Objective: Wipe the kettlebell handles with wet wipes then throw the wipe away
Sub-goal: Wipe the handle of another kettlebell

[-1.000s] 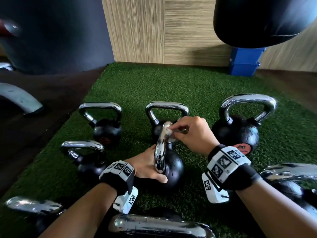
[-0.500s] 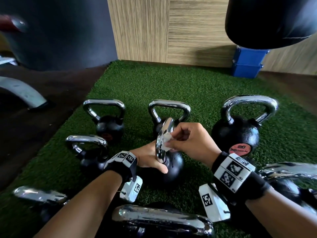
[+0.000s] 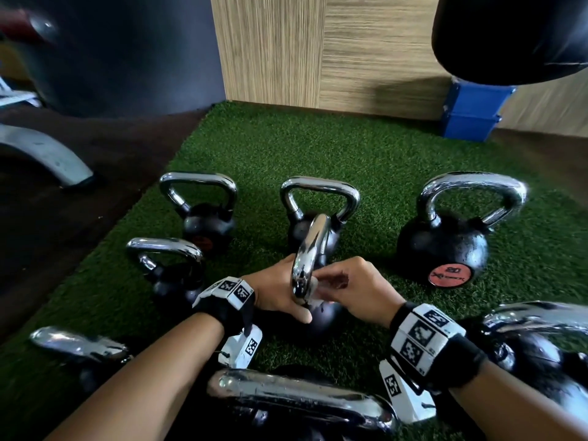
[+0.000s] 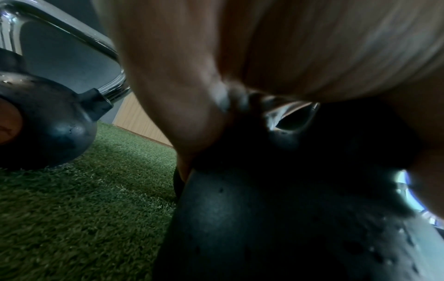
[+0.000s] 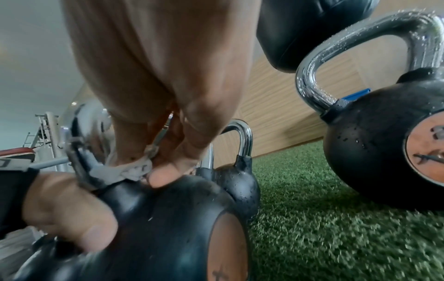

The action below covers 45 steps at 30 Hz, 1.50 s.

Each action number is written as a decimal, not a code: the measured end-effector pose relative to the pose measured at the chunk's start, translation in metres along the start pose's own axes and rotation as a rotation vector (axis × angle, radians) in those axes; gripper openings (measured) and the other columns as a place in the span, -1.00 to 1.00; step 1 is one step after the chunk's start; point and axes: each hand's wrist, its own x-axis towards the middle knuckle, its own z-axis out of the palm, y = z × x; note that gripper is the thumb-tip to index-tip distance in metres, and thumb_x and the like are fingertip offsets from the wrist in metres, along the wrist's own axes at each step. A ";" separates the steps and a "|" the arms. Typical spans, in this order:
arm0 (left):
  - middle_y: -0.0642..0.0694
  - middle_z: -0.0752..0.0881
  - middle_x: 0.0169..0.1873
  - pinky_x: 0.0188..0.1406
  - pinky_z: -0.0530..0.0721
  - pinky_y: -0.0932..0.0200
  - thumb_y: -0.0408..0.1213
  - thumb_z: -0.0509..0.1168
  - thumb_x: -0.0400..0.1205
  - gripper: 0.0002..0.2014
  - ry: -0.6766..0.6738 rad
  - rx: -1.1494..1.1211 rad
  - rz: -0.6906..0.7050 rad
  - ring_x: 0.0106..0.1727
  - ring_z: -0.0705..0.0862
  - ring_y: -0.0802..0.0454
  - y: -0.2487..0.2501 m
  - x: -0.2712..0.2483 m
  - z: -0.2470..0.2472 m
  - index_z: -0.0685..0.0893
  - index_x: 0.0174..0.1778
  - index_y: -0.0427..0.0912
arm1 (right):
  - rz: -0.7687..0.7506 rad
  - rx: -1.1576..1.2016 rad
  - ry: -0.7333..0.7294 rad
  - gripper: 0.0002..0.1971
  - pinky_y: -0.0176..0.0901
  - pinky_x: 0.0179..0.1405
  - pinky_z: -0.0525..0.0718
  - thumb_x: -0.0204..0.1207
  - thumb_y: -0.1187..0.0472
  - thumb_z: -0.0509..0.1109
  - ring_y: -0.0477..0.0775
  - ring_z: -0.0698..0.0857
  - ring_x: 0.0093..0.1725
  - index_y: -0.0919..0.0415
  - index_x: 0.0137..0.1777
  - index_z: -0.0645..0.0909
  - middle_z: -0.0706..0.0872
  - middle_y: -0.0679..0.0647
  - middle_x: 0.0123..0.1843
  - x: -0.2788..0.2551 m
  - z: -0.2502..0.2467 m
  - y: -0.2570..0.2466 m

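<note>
I have the middle kettlebell (image 3: 321, 313) on the green turf (image 3: 318, 148), its chrome handle (image 3: 310, 256) edge-on to the head camera. My left hand (image 3: 273, 294) is on the black ball, grip curled over its left side with the thumb pressed on the front. My right hand (image 3: 353, 291) has its grip pinched on the wet wipe (image 3: 313, 296), a crumpled white wad pressed against the base of the handle where it meets the ball; the right wrist view shows the wipe (image 5: 125, 171) wrapped round that stem under my fingertips (image 5: 163, 176). Other kettlebells stand around: two just behind, a larger one (image 3: 445, 246) to the right with an orange label, more near my forearms. A blue box (image 3: 471, 113) sits by the wooden wall.
</note>
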 end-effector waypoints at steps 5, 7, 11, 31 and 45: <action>-0.22 0.68 0.35 0.63 0.35 -0.11 -0.07 0.54 0.43 -0.35 -0.130 0.205 -0.005 0.46 0.54 -0.19 0.005 -0.010 0.008 0.66 0.42 -0.28 | 0.004 0.031 -0.164 -0.91 -0.47 -0.25 0.64 0.52 0.55 0.47 -0.37 0.75 -0.29 0.48 -0.02 0.76 0.76 -0.02 -0.20 0.007 0.007 -0.002; -0.34 0.62 0.41 0.58 0.34 0.10 -0.07 0.56 0.34 -0.23 -0.075 0.147 -0.057 0.51 0.51 -0.32 0.003 -0.016 0.009 0.61 0.47 -0.31 | -0.090 0.017 -0.201 -0.93 -0.15 -0.04 0.74 0.52 0.48 0.50 -0.07 0.81 -0.06 0.42 -0.05 0.80 0.81 0.13 -0.06 0.009 0.006 -0.006; -0.29 0.39 0.63 0.75 0.12 -0.04 -0.09 0.64 0.34 -0.18 -0.062 0.185 -0.058 0.67 0.27 -0.19 -0.001 -0.018 0.012 0.59 0.52 -0.29 | -0.144 0.117 -0.286 -0.84 -0.26 -0.09 0.71 0.51 0.49 0.50 -0.13 0.79 -0.08 0.24 -0.08 0.82 0.84 -0.06 -0.07 0.012 0.003 -0.005; -0.16 0.28 0.71 0.76 0.11 -0.15 0.06 0.57 0.33 -0.03 -0.109 0.338 0.023 0.77 0.13 -0.16 0.017 -0.016 0.004 0.44 0.68 -0.11 | 0.198 1.072 -0.296 -0.50 -0.03 0.02 0.81 0.47 0.50 0.36 0.16 0.82 -0.10 0.68 0.41 0.43 0.74 0.37 0.07 0.014 0.015 0.011; -0.13 0.30 0.61 0.67 0.20 0.18 0.26 0.39 0.00 0.33 0.020 0.008 -0.127 0.68 0.26 -0.15 0.023 -0.028 0.007 0.18 0.70 -0.30 | 0.176 1.073 0.121 -0.76 0.04 -0.22 0.88 0.15 0.59 0.54 0.60 0.70 0.16 0.33 -0.32 0.59 0.57 0.73 0.29 0.032 0.015 0.015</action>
